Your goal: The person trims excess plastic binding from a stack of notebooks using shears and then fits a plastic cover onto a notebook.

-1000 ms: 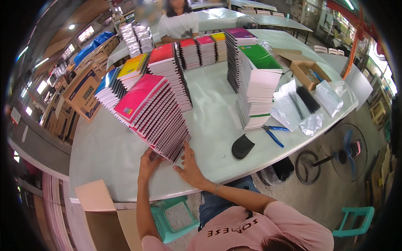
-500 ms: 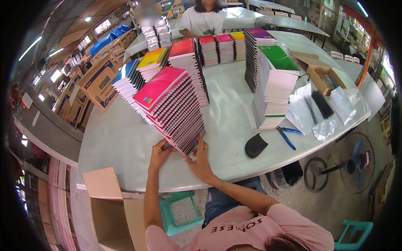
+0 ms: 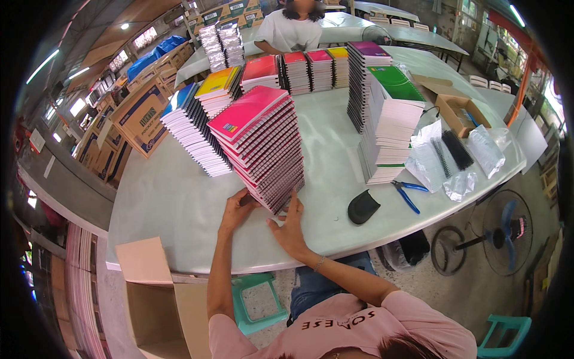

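A tall stack of pink spiral notebooks [image 3: 263, 149] stands near the front of the table, coil bindings facing me. At its lower left my left hand [image 3: 238, 210] grips the base, its fingers partly hidden behind the stack. My right hand [image 3: 290, 226] presses its fingers along the lower right corner, thumb spread toward the front. Just behind and left is a stack of blue notebooks [image 3: 194, 134]. Behind that come yellow notebooks [image 3: 218, 87] and red notebooks [image 3: 260, 73].
Green-covered notebooks [image 3: 391, 107] are piled right of centre on the table [image 3: 323, 155]. Nearer are a black curved object [image 3: 363, 207], blue-handled pliers [image 3: 410, 195] and foil wrap with black coils [image 3: 459, 151]. An open carton [image 3: 149, 305] sits lower left. Across the table is a person [image 3: 290, 33].
Both hands have shifted the pink notebook stack a little to the right and away from me. The stack now leans less, and its layers look more even.
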